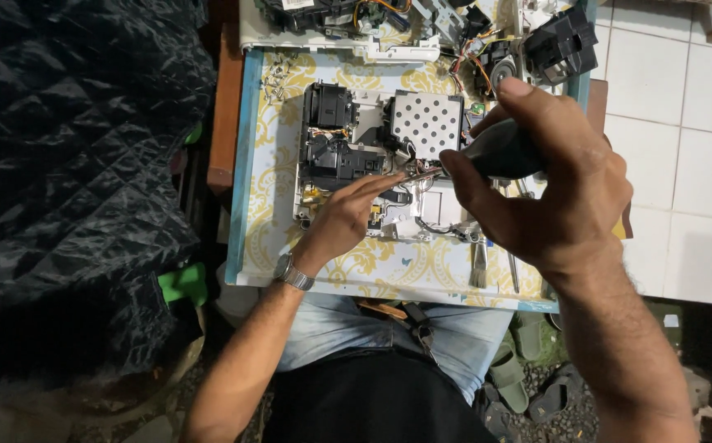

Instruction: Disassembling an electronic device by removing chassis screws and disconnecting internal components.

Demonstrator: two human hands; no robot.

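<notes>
- Over the opened device (pixel 389 164) at the board's middle, the left hand (pixel 347 217) is lying flat, fingers extended, gripping nothing.
- The right hand (pixel 553 184) is hovering raised, clasping a dark tool handle (pixel 499 152).
- The patterned board (pixel 270 189) is showing bare margin toward its left edge.

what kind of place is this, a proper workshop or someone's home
Likely a home repair corner, not a proper workshop: an opened grey electronic chassis lies on a yellow-patterned tabletop, white floor tiles and green sandals nearby, the right hand gripping a dark tool handle.
</notes>
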